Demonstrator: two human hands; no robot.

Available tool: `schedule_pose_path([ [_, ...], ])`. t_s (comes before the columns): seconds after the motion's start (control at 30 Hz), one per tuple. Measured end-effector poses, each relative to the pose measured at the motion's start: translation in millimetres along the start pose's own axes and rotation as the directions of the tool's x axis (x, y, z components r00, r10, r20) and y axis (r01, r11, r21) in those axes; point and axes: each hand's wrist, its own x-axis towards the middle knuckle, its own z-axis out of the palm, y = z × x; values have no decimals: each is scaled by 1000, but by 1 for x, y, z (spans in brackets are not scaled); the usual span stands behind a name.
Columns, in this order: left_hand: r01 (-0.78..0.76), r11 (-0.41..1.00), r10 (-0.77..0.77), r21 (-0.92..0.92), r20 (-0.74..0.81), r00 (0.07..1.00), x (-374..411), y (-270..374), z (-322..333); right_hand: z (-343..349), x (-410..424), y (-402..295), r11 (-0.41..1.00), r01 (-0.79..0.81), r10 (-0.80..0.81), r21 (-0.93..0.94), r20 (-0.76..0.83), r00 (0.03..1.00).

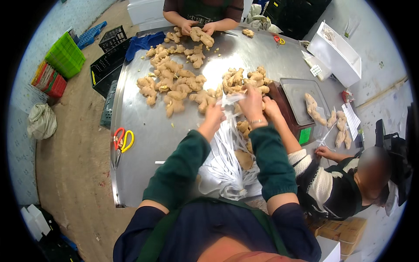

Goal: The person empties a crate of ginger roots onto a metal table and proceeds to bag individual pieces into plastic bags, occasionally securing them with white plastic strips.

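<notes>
My left hand (214, 116) and my right hand (252, 103) are both closed on a translucent white plastic strip or bag (233, 99), stretched between them and partly blurred. Beneath them a bundle of white plastic strips (229, 154) fans out over the steel table (140, 170), tied near my body. A heap of ginger roots (176, 82) lies beyond my left hand; more ginger (234, 78) lies just past my right hand. Some ginger pieces (244, 159) lie under and beside the strips. Scissors with red and yellow handles (122, 144) lie at the table's left edge.
A co-worker's hand (272, 108) reaches in close beside my right hand. Across the table another person (203, 13) holds ginger. A weighing scale (304, 101), bagged ginger (342, 126) and a white foam box (337, 54) stand right. Black crates (109, 72) stand left of the table.
</notes>
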Motion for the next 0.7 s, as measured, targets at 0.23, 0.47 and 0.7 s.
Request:
schedule_pose_path([
  [0.23, 120, 978, -69, -171, 277, 958, 57, -20, 21, 17, 56, 56, 941, 39, 116, -337, 428, 897],
  [0.47, 14, 989, 23, -150, 241, 970, -4, 18, 16, -6, -3, 41, 815, -507, 322, 282, 506, 800],
  [0.7, 146, 972, -200, 184, 326, 924, -77, 27, -40, -35, -109, -23, 321, -793, 314, 517, 732, 604],
])
